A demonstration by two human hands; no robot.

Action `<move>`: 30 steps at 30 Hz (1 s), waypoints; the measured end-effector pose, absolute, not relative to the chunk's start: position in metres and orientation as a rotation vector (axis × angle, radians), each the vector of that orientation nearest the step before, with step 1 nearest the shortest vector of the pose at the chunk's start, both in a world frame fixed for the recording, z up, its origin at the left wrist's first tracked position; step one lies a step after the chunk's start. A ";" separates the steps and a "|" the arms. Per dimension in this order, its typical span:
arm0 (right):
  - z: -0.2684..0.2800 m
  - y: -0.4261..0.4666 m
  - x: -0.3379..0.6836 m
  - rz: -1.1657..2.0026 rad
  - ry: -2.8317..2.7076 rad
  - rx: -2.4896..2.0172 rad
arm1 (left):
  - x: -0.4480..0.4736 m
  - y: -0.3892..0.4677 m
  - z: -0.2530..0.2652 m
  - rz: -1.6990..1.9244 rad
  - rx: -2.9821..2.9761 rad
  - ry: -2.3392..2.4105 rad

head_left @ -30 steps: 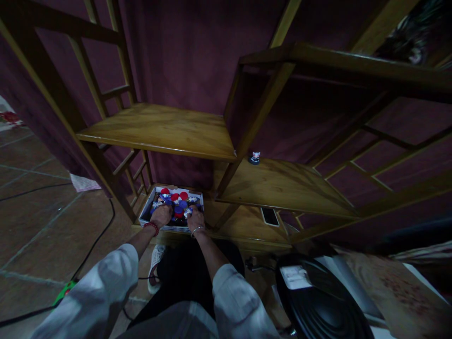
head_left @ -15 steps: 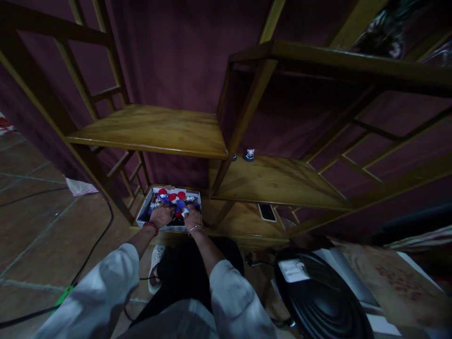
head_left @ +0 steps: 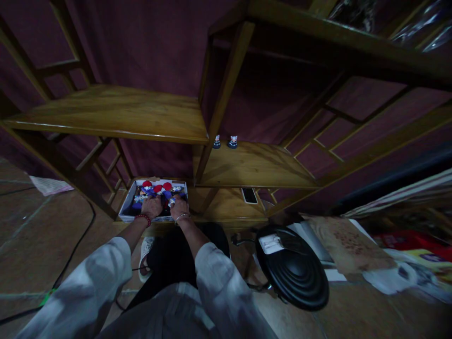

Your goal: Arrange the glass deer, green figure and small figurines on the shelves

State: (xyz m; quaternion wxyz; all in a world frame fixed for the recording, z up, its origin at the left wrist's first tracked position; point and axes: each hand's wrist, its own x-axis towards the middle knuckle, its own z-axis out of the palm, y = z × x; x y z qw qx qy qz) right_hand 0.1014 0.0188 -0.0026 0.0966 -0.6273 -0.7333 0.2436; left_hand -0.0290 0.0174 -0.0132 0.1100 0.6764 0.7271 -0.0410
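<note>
A shallow white box stands on the low shelf, filled with several small figurines in red, blue and white. Both of my hands reach down into it. My left hand, with a red bead bracelet at the wrist, is among the figurines on the left; its fingertips are hidden. Closed around a small white and blue figurine is my right hand, with a silver bangle on that wrist, near the box's right side.
Two small figurines stand on the middle wooden shelf. A phone lies on the lower shelf. To my right is a black round stool with a white item on it. A cable crosses the floor at left.
The view has turned to the right, so the shelves and box appear further left. The second figurine on the shelf now shows fully. Both hands stay in the box.
</note>
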 end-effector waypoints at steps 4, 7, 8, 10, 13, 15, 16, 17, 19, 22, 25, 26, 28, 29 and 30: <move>-0.005 0.020 0.101 0.708 -2.147 -1.874 | -0.026 0.019 -0.009 -0.135 1.905 2.151; -0.006 0.021 0.101 0.700 -2.140 -1.892 | -0.026 0.019 -0.002 -0.130 1.874 2.135; -0.006 0.021 0.101 0.702 -2.140 -1.893 | -0.026 0.019 -0.001 -0.122 1.874 2.131; -0.004 0.021 0.102 0.706 -2.144 -1.892 | -0.026 0.018 0.000 -0.103 1.865 2.124; -0.003 0.021 0.102 0.705 -2.145 -1.891 | -0.027 0.017 0.000 -0.077 1.838 2.113; -0.003 0.022 0.102 0.711 -2.139 -1.895 | -0.028 0.017 -0.002 -0.061 1.822 2.102; -0.003 0.022 0.102 0.718 -2.140 -1.895 | -0.029 0.018 -0.002 -0.051 1.816 2.097; -0.003 0.023 0.102 0.723 -2.141 -1.894 | -0.030 0.018 -0.003 -0.041 1.810 2.093; -0.004 0.023 0.102 0.721 -2.131 -1.896 | -0.031 0.018 -0.004 -0.017 1.803 2.085; -0.003 0.024 0.102 0.725 -2.092 -1.902 | -0.033 0.018 -0.008 0.022 1.820 2.050; -0.003 0.025 0.102 0.745 -2.059 -1.904 | -0.033 0.019 -0.012 0.043 1.851 1.991; -0.004 0.025 0.102 0.751 -2.054 -1.903 | -0.033 0.019 -0.014 0.043 1.855 1.977; -0.004 0.025 0.102 0.766 -2.054 -1.900 | -0.033 0.019 -0.016 0.038 1.852 1.965; -0.005 0.026 0.102 0.773 -2.058 -1.897 | -0.033 0.019 -0.017 0.036 1.849 1.964; -0.005 0.026 0.102 0.776 -2.062 -1.898 | -0.032 0.019 -0.017 0.035 1.846 1.964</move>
